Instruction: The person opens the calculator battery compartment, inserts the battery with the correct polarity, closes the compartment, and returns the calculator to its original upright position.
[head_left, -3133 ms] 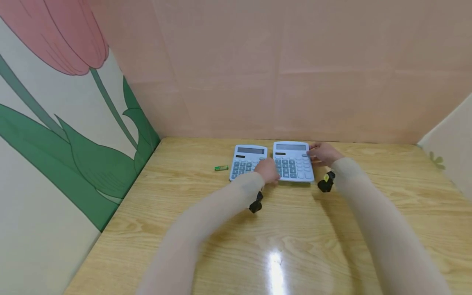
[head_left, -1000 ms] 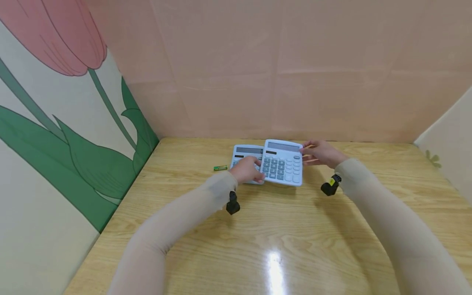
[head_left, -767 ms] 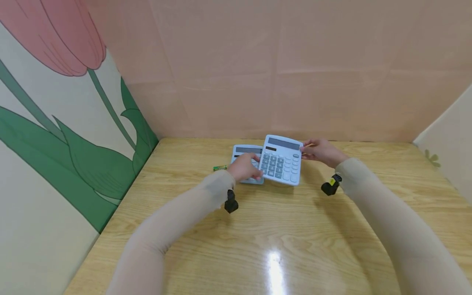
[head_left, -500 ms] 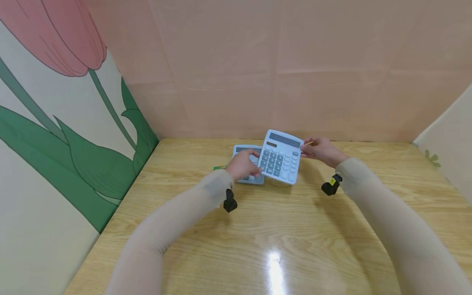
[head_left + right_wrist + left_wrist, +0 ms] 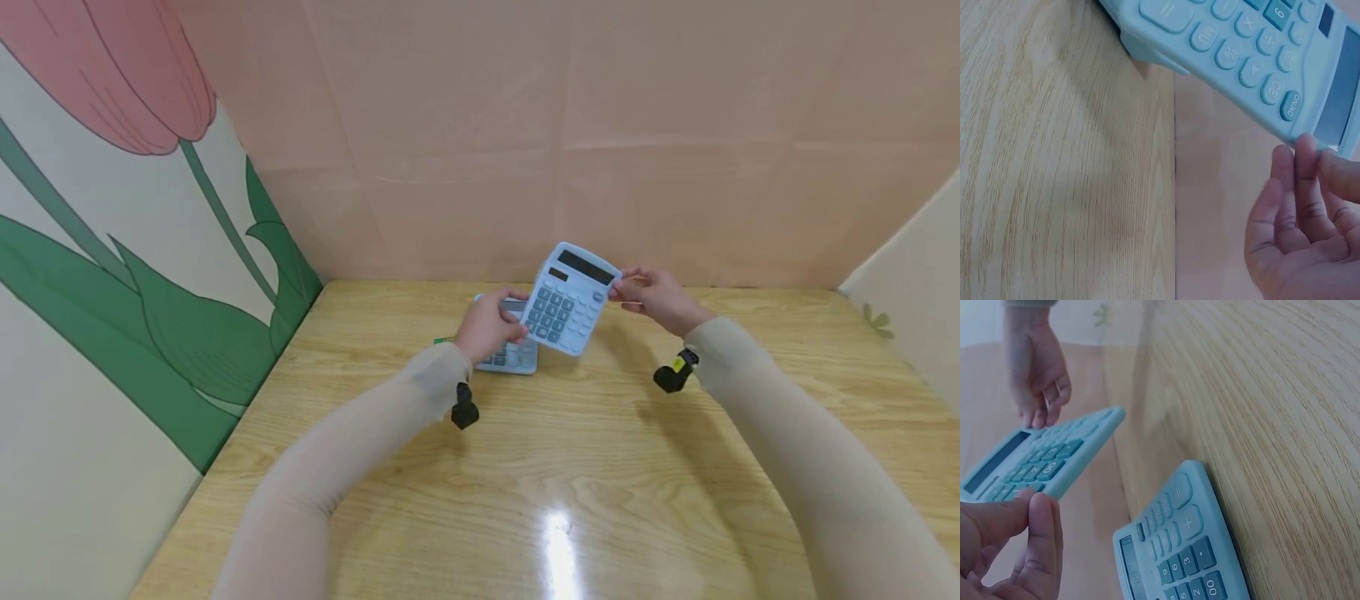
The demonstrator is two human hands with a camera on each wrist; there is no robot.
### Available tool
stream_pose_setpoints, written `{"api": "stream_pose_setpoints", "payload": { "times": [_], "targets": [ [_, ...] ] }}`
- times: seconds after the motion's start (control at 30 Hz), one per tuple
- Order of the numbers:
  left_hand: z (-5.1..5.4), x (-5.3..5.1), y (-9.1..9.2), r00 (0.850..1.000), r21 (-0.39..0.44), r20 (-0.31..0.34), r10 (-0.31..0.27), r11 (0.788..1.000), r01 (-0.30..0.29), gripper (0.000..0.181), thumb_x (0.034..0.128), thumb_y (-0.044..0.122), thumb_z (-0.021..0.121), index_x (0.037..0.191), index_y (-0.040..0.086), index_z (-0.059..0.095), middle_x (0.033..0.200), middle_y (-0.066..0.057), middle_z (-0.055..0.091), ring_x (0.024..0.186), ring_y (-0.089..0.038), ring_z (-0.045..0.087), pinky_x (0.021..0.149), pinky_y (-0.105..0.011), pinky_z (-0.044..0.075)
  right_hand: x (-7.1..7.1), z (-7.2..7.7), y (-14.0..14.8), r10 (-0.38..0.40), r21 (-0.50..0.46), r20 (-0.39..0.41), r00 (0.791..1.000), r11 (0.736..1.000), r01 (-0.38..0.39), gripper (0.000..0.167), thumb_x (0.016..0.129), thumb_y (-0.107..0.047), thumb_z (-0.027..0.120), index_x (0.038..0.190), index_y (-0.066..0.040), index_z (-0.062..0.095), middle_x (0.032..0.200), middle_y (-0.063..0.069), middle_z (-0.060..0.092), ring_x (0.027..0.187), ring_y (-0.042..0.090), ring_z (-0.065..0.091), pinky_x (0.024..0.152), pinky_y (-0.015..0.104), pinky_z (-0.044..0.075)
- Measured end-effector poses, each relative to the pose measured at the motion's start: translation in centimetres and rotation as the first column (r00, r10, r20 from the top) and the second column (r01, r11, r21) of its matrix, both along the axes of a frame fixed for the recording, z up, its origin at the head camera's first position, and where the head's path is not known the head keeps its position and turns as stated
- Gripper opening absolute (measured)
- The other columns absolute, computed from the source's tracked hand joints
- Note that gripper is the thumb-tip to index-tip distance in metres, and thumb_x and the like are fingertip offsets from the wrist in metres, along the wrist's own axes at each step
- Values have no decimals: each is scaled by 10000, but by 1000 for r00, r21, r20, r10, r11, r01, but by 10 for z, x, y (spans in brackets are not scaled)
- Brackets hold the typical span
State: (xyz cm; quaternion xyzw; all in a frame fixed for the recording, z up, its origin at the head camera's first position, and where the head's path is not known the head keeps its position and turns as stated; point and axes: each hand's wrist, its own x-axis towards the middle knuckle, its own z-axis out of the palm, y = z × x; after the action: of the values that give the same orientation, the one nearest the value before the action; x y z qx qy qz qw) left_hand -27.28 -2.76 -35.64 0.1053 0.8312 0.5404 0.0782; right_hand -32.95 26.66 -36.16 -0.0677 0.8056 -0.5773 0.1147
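Note:
A light-blue calculator (image 5: 573, 312) is raised off the table and tilted, its display end up to the right. My left hand (image 5: 486, 327) pinches its left edge between thumb and fingers, as the left wrist view also shows. At the display-end corner on the other side, my right hand (image 5: 660, 302) pinches the rim, with thumb and fingertips (image 5: 1305, 147) seen up close in the right wrist view. A second calculator (image 5: 1179, 544) of the same kind lies face up on the table below, partly covered by my left hand and the raised one.
Left of the lower calculator, the tip of a green battery (image 5: 442, 340) shows behind my left hand. The wooden table (image 5: 585, 467) ends at a pink-beige back wall (image 5: 450, 208). A tulip-painted panel (image 5: 180, 333) stands along the left side.
One calculator, which lay right of the other, has moved left partly over it, then been lifted and tilted by both hands. The lower calculator stays in place; the battery is now mostly covered.

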Motion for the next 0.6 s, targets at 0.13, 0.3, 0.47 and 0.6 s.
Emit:
{"api": "stream_pose_setpoints", "payload": {
  "times": [0.13, 0.3, 0.47, 0.6],
  "targets": [
    [-1, -1, -1, 998, -29, -61, 26, 999, -28, 426, 882, 64, 702, 1277, 178, 586, 894, -89, 618, 824, -284, 697, 724, -356, 602, 2, 1, 2, 11, -28, -33, 999, 1000, -12, 277, 1031, -295, 456, 1173, -59, 427, 984, -92, 669, 912, -20, 628, 790, 157, 510],
    [-2, -3, -1, 993, -30, -100, 58, 998, -61, 393, 876, 78, 714, 1242, 189, 625, 950, -63, 627, 817, -227, 696, 710, -368, 591, 3, 3, 0, 10, -111, -25, 1000, 994, -13, 283, 1033, -320, 437, 1130, -55, 435, 965, -100, 670, 900, -18, 629, 762, 149, 506],
    [-2, -5, -2, 988, -33, -137, 72, 996, -77, 355, 872, 78, 720, 1204, 186, 655, 981, -56, 635, 819, -193, 691, 669, -298, 571, 2, 3, 0, 29, -330, 45, 999, 944, -12, 242, 1032, -256, 439, 1134, -37, 416, 954, -32, 672, 886, 42, 640, 756, 155, 528],
    [-3, -6, -2, 983, -18, -166, 76, 997, -80, 305, 862, 68, 727, 1152, 148, 678, 993, -62, 657, 835, -197, 687, 740, -312, 601, -1, 2, 1, 38, -372, 54, 998, 928, -15, 291, 1024, -278, 433, 1156, -19, 439, 983, 9, 664, 904, 72, 640, 786, 160, 543]
  ]
}}
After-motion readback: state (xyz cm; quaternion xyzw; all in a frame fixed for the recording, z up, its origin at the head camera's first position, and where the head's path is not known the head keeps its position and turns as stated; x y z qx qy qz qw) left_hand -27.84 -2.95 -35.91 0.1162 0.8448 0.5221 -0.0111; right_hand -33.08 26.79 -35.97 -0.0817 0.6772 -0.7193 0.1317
